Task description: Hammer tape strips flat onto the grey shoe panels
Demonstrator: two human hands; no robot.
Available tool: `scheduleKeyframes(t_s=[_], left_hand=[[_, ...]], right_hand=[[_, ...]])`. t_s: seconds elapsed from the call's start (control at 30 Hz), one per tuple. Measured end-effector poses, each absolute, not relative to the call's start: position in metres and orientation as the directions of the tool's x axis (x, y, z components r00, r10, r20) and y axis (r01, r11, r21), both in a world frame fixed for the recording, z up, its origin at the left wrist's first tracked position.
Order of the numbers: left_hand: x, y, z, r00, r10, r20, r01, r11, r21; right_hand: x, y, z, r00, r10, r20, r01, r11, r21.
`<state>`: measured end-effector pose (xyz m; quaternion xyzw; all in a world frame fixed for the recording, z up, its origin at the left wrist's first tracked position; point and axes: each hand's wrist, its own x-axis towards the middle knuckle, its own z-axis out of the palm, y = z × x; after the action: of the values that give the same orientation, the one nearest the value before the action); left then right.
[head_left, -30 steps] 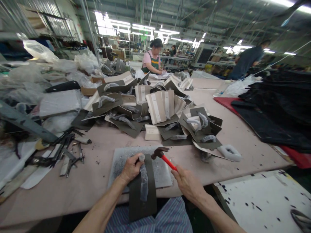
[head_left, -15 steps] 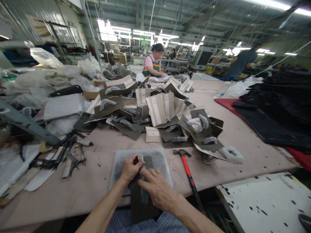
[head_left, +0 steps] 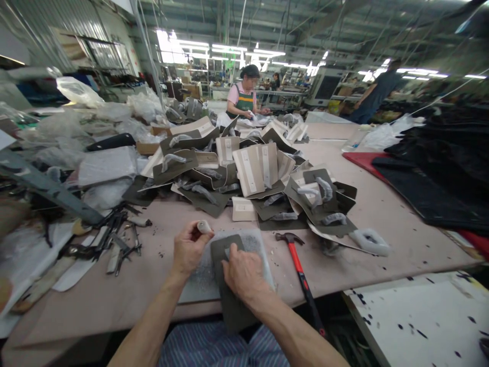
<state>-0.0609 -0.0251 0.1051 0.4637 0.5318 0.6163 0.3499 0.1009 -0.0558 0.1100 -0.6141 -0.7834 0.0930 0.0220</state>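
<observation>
A: Where does the dark panel (head_left: pixel 232 308) sit?

B: Flat on the grey pad (head_left: pixel 200 278) at the near edge of the table (head_left: pixel 367 255), with its lower end hanging over toward the person's lap.

A: And the hands?

B: The right hand (head_left: pixel 242 272) presses down on the panel with bent fingers. It pins the panel rather than grasping it. The left hand (head_left: pixel 187 250) is curled around a small pale punch (head_left: pixel 204 226), held just off the panel's upper left corner.

A: So which step is this?

B: It looks like positioning. The panel is being steadied and the punch is not yet planted on it.

A: What would a strike call for?

B: A free hand. The red-handled hammer (head_left: pixel 297 260) lies untouched on the table just right of the pad, and the punch would have to stand upright on the panel first. Beyond that lie the heap of similar panels (head_left: pixel 260 173) and, to the left, a scatter of metal tools (head_left: pixel 118 239).
</observation>
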Motion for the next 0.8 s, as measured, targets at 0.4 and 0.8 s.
scheduleKeyframes(t_s=[0.4,0.8], left_hand=[[-0.025,0.003,0.007,-0.142,0.990,-0.020,-0.109,0.005,0.994],[-0.025,0.000,0.003,-0.140,0.990,-0.002,-0.027,-0.001,1.000]], right_hand=[[0.128,-0.070,0.045,-0.087,0.990,0.107,0.659,0.138,-0.740],[0.296,-0.057,0.009,0.313,0.936,-0.160,0.897,-0.347,-0.273]])
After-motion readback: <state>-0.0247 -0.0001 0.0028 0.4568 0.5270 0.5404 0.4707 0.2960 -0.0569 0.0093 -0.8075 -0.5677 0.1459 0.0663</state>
